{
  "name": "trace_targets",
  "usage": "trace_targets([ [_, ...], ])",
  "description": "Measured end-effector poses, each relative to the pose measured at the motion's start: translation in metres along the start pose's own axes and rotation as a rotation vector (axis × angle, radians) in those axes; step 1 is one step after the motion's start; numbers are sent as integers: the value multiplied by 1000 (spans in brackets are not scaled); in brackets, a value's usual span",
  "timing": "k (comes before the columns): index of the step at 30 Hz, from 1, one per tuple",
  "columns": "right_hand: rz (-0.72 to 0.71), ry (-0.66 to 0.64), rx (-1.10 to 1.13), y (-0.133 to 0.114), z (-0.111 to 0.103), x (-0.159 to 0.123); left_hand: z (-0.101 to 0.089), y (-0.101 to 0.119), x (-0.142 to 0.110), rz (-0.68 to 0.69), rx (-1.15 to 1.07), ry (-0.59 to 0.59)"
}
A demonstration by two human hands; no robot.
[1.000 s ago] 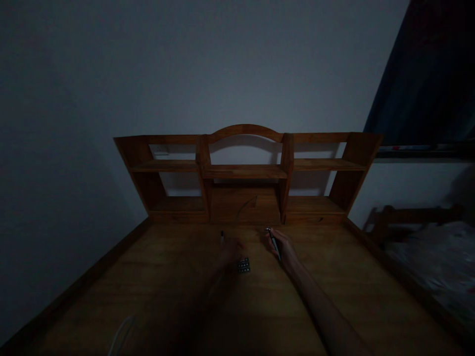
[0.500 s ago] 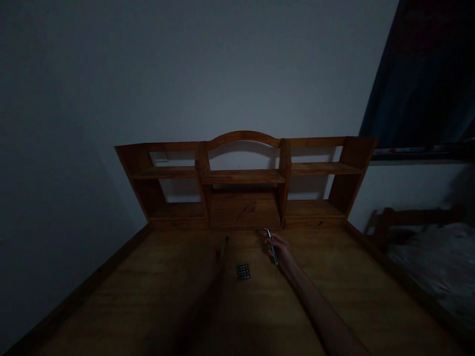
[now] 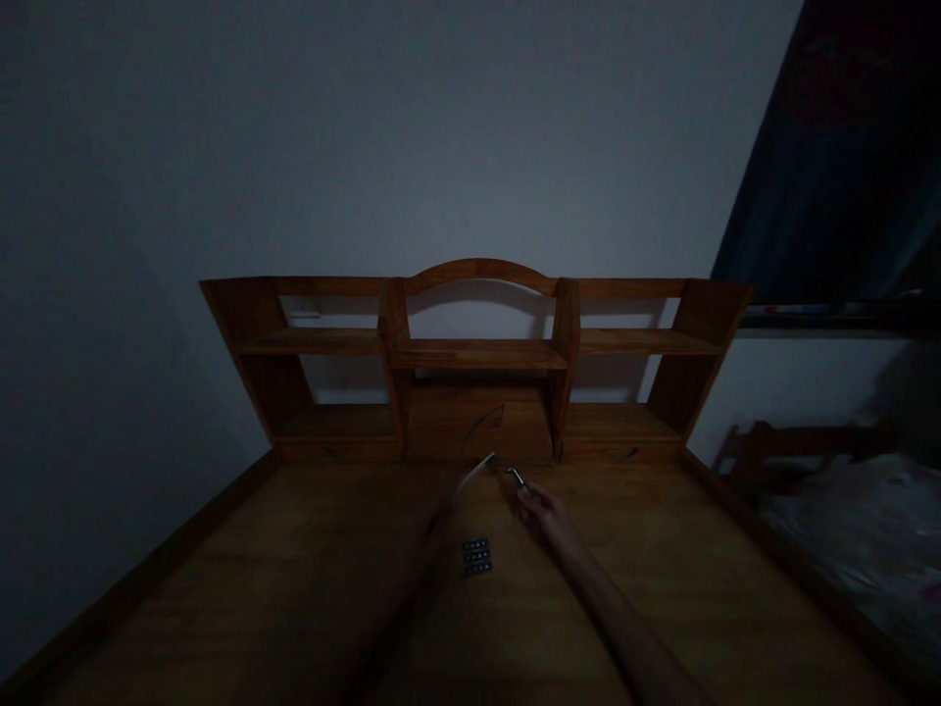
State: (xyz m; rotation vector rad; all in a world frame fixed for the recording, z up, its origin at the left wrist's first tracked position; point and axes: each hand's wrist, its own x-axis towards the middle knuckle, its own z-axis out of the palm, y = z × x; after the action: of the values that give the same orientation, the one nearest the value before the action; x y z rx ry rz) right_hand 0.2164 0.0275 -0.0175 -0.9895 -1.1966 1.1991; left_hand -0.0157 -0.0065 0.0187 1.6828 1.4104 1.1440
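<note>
My right hand (image 3: 540, 508) is closed around a slim shiny metal tool with a bent tip (image 3: 518, 478), which points up and to the left. Too dark to make out clearly, my left hand (image 3: 435, 525) grips a thin pale stick (image 3: 474, 471) that slants up to the right. The end of the stick comes near the metal tool's tip, with a small gap between them. Below and between the hands, a small group of black strips with light dots (image 3: 477, 556) lies on the wooden desktop (image 3: 662, 559).
A wooden shelf unit (image 3: 477, 354) stands along the desk's back edge against a pale wall (image 3: 470, 147). At right are a dark curtain (image 3: 845, 176) and a bed-like wooden frame (image 3: 809, 441) with a pale covering (image 3: 860, 520). The room is dim.
My left hand has tilted the stick from nearly upright to a rightward slant. My right hand has shifted left, bringing the two tips closer. The view has moved slightly.
</note>
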Motion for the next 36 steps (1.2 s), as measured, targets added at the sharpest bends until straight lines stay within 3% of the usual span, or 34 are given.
trace_targets([
  [3, -97, 13, -128, -3, 4, -5, -4, -6, 2, 151, -8, -47],
  [7, -120, 26, -244, -8, 6, -10, -3, -11, 4, 155, -45, -97],
  [14, -123, -22, -262, -17, 9, -15, -1, -26, 9, 172, 26, -30],
  [20, -99, -1, -179, -15, 10, -14, 0, -22, 6, 253, -45, -13],
  [24, -18, -7, 28, -16, 10, -13, 3, -25, 9, 272, -63, -35],
  [30, 65, -72, 219, -18, 8, -12, -1, -19, 7, 278, -29, -11],
  [36, 99, -230, 387, -13, 6, -8, 4, -17, 5, 275, -22, -12],
])
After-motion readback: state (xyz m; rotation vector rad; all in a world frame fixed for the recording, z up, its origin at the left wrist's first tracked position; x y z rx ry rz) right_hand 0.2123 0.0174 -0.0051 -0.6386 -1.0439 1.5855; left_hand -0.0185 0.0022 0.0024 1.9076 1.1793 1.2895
